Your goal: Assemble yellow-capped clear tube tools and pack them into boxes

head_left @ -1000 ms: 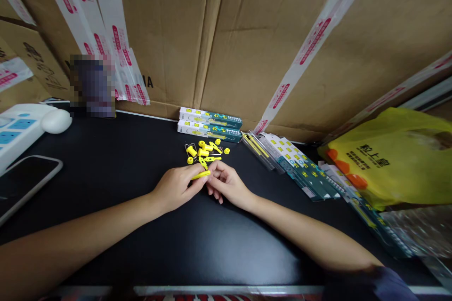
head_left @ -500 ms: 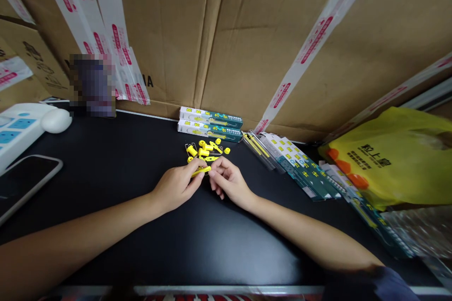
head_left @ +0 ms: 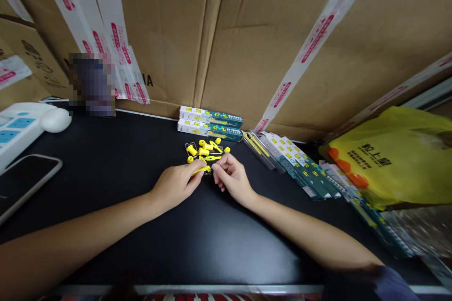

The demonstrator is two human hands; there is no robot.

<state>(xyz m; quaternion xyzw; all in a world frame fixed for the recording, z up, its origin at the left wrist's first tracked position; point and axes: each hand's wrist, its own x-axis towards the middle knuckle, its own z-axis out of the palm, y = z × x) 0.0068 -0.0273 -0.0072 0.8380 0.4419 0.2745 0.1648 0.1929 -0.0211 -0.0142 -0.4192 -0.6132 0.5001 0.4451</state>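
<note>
My left hand [head_left: 178,181] pinches a slim yellow plastic piece [head_left: 202,170] between thumb and fingers, its tip pointing right. Close beside that tip, my right hand [head_left: 231,178] has thumb and forefinger pressed together. Something thin, perhaps a bit of wire, shows at those fingertips, too small to name. Just beyond both hands lies a small heap of loose yellow plastic parts [head_left: 204,152], with caps, short tubes and flat strips. Bent metal wires and a spring [head_left: 213,152] lie among them.
Two printed spring-scale boxes [head_left: 210,130] lie behind the heap. Clear tubes with yellow strips [head_left: 259,149], flat cartons [head_left: 300,169] and a yellow bag [head_left: 395,155] are to the right. A phone [head_left: 26,183] and power strip [head_left: 21,127] sit left. Cardboard [head_left: 268,47] walls the back.
My right hand has drawn slightly right, away from the yellow piece, its thumb and forefinger now pinched. My left hand has stayed nearly still with the piece.
</note>
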